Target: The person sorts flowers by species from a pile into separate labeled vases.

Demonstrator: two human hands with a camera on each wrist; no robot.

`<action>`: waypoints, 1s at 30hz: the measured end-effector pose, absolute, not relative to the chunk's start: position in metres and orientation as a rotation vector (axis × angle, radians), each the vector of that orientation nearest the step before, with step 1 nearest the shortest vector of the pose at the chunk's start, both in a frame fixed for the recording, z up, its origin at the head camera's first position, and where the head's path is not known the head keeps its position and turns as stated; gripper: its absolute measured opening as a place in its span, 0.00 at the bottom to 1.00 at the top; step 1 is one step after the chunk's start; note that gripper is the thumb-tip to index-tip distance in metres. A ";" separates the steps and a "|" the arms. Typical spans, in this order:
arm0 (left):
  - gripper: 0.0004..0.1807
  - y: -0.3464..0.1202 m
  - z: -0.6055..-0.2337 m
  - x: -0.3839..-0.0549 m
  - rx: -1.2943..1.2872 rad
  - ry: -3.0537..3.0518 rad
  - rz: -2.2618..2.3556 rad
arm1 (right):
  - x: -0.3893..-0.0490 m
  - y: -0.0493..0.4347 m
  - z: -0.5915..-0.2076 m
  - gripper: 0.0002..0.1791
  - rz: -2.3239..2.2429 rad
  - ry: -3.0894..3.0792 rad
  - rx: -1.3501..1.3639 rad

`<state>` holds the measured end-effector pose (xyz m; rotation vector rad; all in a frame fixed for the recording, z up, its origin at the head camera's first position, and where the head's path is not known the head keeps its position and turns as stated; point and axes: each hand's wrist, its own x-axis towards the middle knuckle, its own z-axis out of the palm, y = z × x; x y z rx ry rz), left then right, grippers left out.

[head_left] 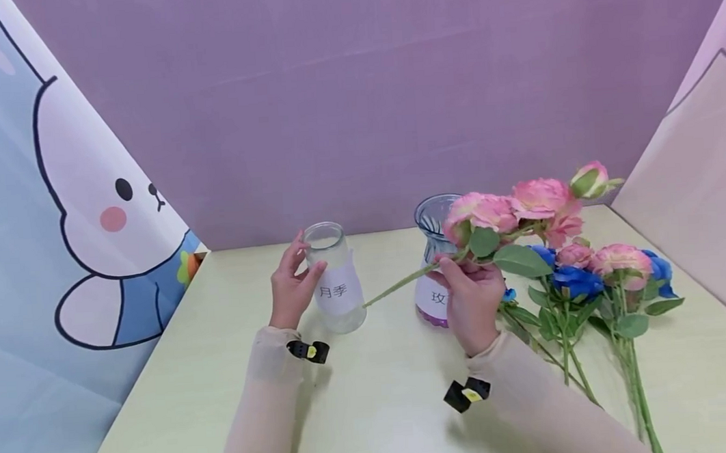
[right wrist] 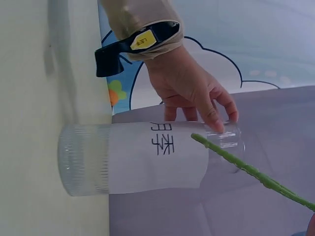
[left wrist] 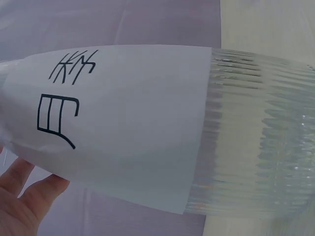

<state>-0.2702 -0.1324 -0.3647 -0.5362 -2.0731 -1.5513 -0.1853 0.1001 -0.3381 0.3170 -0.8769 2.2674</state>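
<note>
My left hand (head_left: 294,288) grips the upper part of a clear glass vase (head_left: 338,256), thumb in front and fingers behind. The vase stands upright on the table and wears a white paper label (left wrist: 142,123) with black characters. In the right wrist view the left hand (right wrist: 184,86) wraps the vase near its neck. Between thumb and fingers my right hand (head_left: 474,303) pinches the green stem (head_left: 400,288) of a pink artificial flower spray (head_left: 540,200). The blooms point up to the right, while the stem's cut end slants toward the labelled vase, outside its mouth.
A second, bluish glass vase (head_left: 432,231) with a white label stands behind the right hand, partly hidden. Several pink and blue artificial flowers (head_left: 578,281) lie on the table (head_left: 384,396) at the right. A purple backdrop (head_left: 357,117) rises behind the table.
</note>
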 end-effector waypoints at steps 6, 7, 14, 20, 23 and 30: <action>0.18 -0.136 -0.367 -0.270 -0.509 -2.040 -1.577 | -0.194 0.086 -0.324 0.10 2.208 -0.895 0.282; 0.18 -0.135 -0.368 -0.270 -0.509 -2.031 -1.589 | -0.195 0.085 -0.322 0.10 2.191 -0.901 0.271; 0.19 -0.129 -0.367 -0.268 -0.519 -2.009 -1.625 | -0.204 0.081 -0.305 0.11 2.096 -0.967 0.274; 0.18 -0.127 -0.370 -0.272 -0.550 -2.000 -1.612 | -0.218 0.079 -0.288 0.12 2.079 -0.982 0.242; 0.19 -0.128 -0.371 -0.274 -0.592 -1.978 -1.582 | -0.224 0.075 -0.282 0.12 2.064 -1.031 0.236; 0.19 -0.127 -0.372 -0.272 -0.610 -1.946 -1.567 | -0.232 0.068 -0.275 0.12 2.003 -1.119 0.215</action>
